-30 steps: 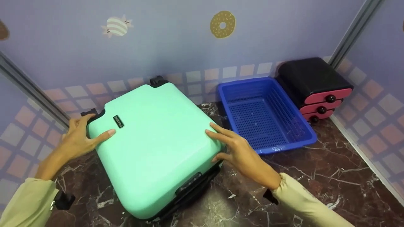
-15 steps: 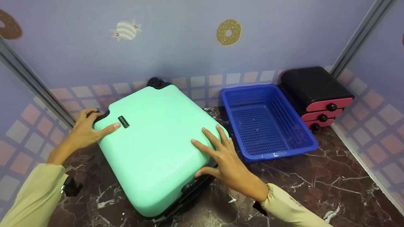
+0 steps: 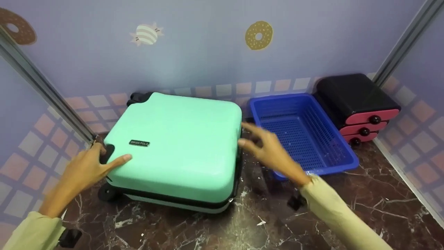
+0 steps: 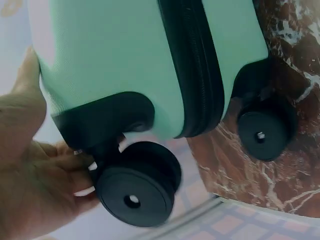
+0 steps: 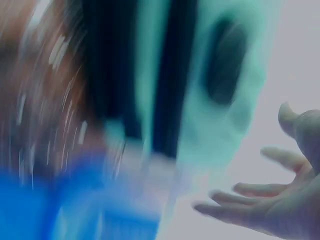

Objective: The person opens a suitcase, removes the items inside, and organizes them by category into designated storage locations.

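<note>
A lilac wall [image 3: 208, 66] printed with sweets and pastel tiles stands behind a dark red marble surface [image 3: 277, 218] with white veins. On the marble, toward the left, the suitcase [image 3: 187, 135] lies on its broad side: closed, mint green, glossy, round-cornered, with a black zip band [image 4: 192, 70] around its sides. Right of it, near the wall, sits a blue plastic basket [image 3: 300, 133], its perforated bottom and slotted sides visible inside. Just beside the basket, in the right corner, is a black drawer unit [image 3: 357, 95] with three pink fronts, all closed, contents hidden.

A person's left hand [image 3: 83, 168] grips the case's left end, thumb on the top shell, fingers curled around the black corner. The right hand [image 3: 269, 149], blurred, is at the case's right side, fingers spread and holding nothing; whether a fingertip touches is unclear. The left wrist view shows a chunky black wheel [image 4: 137, 185] by the left fingers. Smallest is the black label [image 3: 139, 143] on the shell, reading SWISS POLO.
</note>
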The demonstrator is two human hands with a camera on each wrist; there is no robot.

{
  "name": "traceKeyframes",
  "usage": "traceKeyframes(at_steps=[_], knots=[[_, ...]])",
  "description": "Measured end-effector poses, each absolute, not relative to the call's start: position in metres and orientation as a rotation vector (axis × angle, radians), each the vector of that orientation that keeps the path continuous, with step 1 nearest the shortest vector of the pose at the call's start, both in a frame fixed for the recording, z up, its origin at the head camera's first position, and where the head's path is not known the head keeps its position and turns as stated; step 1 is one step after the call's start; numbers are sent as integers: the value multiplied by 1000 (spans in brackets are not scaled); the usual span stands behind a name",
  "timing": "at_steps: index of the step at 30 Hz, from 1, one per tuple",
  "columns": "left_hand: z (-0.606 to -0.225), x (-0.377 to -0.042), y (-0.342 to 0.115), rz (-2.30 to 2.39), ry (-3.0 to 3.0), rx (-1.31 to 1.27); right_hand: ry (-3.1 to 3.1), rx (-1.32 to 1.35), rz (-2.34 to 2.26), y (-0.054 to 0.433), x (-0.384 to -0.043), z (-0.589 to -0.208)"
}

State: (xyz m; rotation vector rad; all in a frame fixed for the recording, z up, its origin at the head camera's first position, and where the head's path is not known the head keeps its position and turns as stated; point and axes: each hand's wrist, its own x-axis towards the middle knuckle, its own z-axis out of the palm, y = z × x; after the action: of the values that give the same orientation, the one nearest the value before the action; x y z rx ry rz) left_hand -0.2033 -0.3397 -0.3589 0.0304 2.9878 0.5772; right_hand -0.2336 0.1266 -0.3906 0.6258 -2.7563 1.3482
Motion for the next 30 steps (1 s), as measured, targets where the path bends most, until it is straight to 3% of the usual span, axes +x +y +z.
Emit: traceKeyframes(at_steps=[3,6,15,19,25,30], knots=[[-359,-198,-332,527,3031,26,-2833,618,1439,109,-202,-392],[-359,-193,-323,511,3091,42,-2864,584,1424,102,-194,-395],[-359,-186,-279,536,3171,35,-2676,437,1779,129,-261,-404],[-358,-195,-271,577,3153,20,-2636,439,1750,136,-272,-405],[-354,-200,-281,633,3013,-44,-2571,386,1632,141,-242,-421],[-352,-208,-286,854,2915,90,-2638,399,1652,162,-206,-430]])
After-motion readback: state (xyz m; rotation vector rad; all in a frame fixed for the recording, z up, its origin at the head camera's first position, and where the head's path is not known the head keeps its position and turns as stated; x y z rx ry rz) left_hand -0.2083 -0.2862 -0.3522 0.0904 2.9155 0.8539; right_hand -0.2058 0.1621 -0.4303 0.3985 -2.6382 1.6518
